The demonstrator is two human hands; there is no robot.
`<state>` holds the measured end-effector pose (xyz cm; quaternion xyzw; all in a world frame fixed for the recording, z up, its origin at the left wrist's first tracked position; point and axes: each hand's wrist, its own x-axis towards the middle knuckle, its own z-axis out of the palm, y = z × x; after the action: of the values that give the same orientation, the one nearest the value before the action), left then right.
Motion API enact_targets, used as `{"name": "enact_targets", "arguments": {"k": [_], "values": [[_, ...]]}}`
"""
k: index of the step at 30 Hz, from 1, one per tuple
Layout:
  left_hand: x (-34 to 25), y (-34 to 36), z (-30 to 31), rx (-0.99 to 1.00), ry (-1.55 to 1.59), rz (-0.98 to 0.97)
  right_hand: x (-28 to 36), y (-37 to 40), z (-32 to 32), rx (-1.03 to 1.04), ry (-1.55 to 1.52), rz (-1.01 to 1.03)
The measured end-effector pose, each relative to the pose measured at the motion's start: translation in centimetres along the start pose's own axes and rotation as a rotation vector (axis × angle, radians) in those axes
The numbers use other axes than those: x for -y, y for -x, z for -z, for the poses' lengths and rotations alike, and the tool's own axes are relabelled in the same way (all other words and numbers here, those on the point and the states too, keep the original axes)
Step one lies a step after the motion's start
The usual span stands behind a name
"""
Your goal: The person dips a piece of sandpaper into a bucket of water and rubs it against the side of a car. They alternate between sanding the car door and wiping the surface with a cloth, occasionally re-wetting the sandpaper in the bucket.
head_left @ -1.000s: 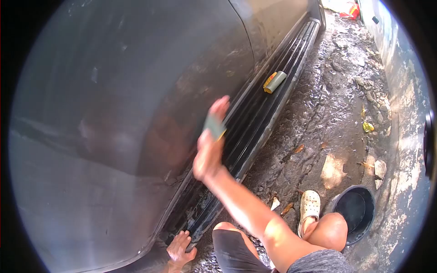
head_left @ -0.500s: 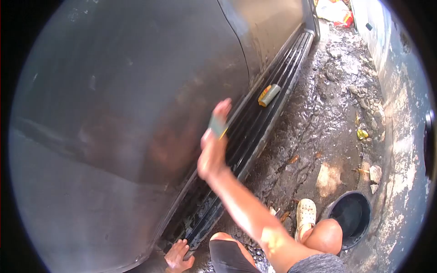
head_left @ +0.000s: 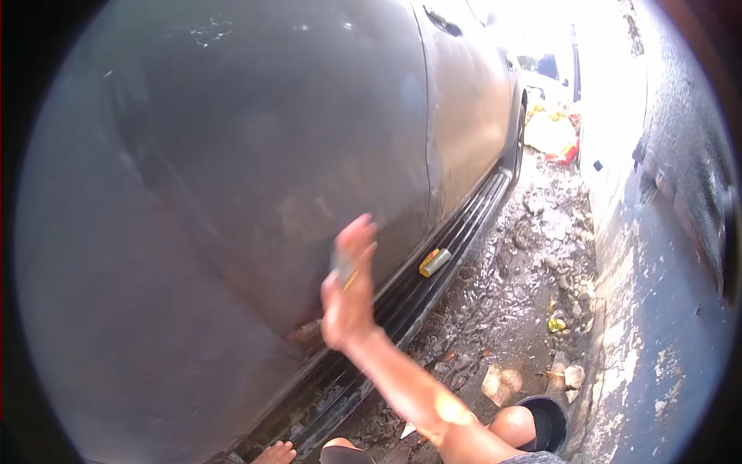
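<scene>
My right hand [head_left: 350,298] is pressed near the lower panel of a dark grey car door [head_left: 270,185], smeared by motion. Between its thumb and fingers is a grey-green pad [head_left: 342,269] with a yellow edge. At the bottom of the view my left hand [head_left: 276,453] lies at the near end of the black running board [head_left: 371,340]; only its fingers and part of its back show. Farther along that board rests a grey and yellow roll-shaped object [head_left: 435,263], apart from both hands.
A dark bucket [head_left: 558,433] stands beside my knee. Wet, muddy ground [head_left: 495,309] with stones and leaves runs between the car and a peeling blue wall [head_left: 657,348]. White, yellow and red bags [head_left: 551,133] lie at the far end, near a car wheel [head_left: 520,139].
The view has tilted up, showing more of the car and the far end. My right hand has shifted along the door with the pad. My left hand now sits lower in view.
</scene>
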<state>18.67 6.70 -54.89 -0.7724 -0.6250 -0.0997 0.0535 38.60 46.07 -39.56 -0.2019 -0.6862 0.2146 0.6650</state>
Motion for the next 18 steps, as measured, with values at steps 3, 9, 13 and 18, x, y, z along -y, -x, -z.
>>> {"name": "enact_targets", "arguments": {"k": [3,9,13,18], "values": [[0.6,0.3,-0.5,0.057,0.006,-0.012,-14.4,-5.8,2.5,0.092,-0.775,-0.631],[0.5,-0.4,-0.1,-0.132,-0.031,-0.169,0.6,0.9,0.5,0.111,-0.076,0.14],[-2.6,-1.9,1.9,-0.207,0.103,0.027,-14.9,-4.4,3.2,0.085,-0.708,-0.567],[-1.8,-1.2,0.5,-0.179,0.109,0.034,-0.5,4.9,-1.1,-0.001,-0.207,0.128]]}}
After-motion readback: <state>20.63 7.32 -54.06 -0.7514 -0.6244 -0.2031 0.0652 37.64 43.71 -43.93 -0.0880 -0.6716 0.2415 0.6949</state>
